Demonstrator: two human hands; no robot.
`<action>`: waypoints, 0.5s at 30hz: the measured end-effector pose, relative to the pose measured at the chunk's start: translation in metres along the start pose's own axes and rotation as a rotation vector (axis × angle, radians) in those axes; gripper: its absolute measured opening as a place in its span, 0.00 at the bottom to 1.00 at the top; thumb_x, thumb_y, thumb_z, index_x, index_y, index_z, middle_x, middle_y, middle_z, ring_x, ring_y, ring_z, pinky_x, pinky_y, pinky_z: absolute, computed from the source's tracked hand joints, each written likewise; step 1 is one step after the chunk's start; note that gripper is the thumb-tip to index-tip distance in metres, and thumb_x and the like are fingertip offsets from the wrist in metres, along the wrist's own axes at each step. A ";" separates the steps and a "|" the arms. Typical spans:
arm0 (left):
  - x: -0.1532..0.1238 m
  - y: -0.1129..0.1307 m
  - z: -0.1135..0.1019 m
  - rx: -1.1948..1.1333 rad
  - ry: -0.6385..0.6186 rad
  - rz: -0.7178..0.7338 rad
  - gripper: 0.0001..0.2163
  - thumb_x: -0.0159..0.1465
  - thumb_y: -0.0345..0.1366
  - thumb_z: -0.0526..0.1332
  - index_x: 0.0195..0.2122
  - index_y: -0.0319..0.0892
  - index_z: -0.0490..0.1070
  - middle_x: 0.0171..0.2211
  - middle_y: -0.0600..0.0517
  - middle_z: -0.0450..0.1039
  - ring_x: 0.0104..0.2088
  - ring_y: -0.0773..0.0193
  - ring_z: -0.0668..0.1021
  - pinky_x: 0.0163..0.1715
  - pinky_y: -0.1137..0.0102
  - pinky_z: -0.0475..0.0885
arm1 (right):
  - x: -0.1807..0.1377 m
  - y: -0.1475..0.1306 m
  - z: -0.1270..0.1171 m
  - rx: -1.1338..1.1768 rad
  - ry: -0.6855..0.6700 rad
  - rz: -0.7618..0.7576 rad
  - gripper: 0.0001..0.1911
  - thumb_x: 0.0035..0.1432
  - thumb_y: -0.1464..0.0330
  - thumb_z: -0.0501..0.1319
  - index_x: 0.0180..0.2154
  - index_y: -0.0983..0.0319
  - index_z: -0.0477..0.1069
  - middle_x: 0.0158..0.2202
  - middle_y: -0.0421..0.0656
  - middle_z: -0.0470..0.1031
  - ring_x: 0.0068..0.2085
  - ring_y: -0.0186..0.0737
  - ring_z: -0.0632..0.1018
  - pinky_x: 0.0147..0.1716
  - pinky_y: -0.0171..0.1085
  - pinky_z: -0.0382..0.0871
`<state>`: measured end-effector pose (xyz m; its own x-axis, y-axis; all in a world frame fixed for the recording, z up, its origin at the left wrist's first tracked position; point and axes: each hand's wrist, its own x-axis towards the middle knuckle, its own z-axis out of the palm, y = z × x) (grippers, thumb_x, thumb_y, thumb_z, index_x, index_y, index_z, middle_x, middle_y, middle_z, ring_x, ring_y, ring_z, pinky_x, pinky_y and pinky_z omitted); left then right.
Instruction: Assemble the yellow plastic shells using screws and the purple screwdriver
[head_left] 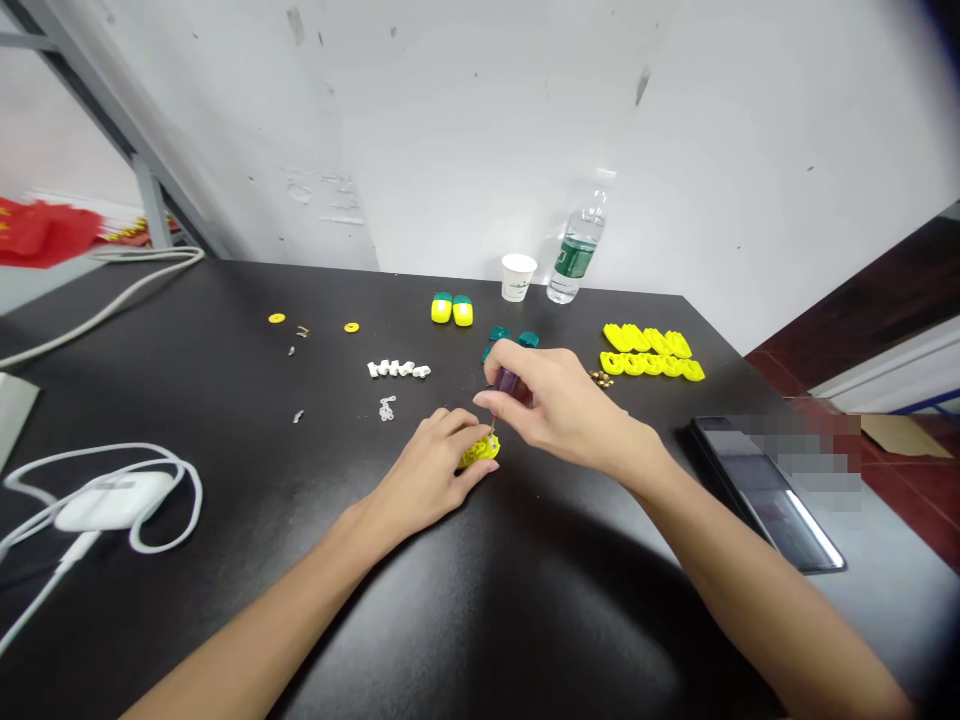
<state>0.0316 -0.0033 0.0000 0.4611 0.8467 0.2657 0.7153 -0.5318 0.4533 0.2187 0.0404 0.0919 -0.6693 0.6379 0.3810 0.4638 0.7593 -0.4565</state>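
My left hand (424, 478) rests on the black table (225, 400), its fingers curled over a yellow plastic part (479, 453), which is partly hidden. My right hand (559, 395) pinches a small screwdriver with a purple handle (510, 384) between thumb and fingers. Its thin shaft (493, 425) points down, and its tip meets the yellow part. Beyond my hands lie several teal plastic pieces (514, 338) and a small heap of brass screws (601, 378). Two rows of yellow plastic parts (645, 350) sit to the right.
Paired yellow-and-teal capsules (452, 310), white plastic pieces (399, 369) and yellow washers (277, 318) lie on the table. A paper cup (518, 276) and water bottle (577, 240) stand at the far edge. A white charger with cable (112, 502) lies left; a dark tablet (765, 490) lies right.
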 end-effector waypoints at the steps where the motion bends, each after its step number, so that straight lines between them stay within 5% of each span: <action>1: 0.000 0.000 0.000 -0.004 0.002 0.003 0.12 0.68 0.39 0.61 0.50 0.43 0.73 0.46 0.47 0.72 0.43 0.55 0.71 0.45 0.57 0.69 | 0.000 0.000 0.001 -0.005 0.008 -0.006 0.06 0.63 0.69 0.59 0.35 0.59 0.61 0.27 0.34 0.66 0.28 0.31 0.66 0.29 0.33 0.57; 9: 0.000 0.001 -0.001 -0.008 -0.009 -0.005 0.12 0.67 0.38 0.61 0.51 0.43 0.73 0.49 0.46 0.71 0.46 0.53 0.71 0.47 0.57 0.69 | 0.000 -0.001 0.004 -0.126 -0.010 -0.021 0.06 0.68 0.65 0.56 0.41 0.61 0.65 0.31 0.38 0.68 0.31 0.34 0.67 0.32 0.35 0.60; 15: 0.001 0.001 -0.002 -0.013 -0.022 -0.004 0.09 0.68 0.38 0.60 0.47 0.43 0.74 0.46 0.48 0.72 0.42 0.56 0.70 0.45 0.58 0.69 | -0.003 -0.002 -0.012 0.090 -0.140 -0.023 0.15 0.65 0.74 0.52 0.53 0.62 0.65 0.47 0.45 0.74 0.41 0.37 0.74 0.38 0.36 0.65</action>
<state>0.0322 -0.0029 0.0028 0.4696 0.8482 0.2450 0.7102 -0.5278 0.4659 0.2268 0.0383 0.1015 -0.7561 0.5918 0.2794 0.3979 0.7546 -0.5217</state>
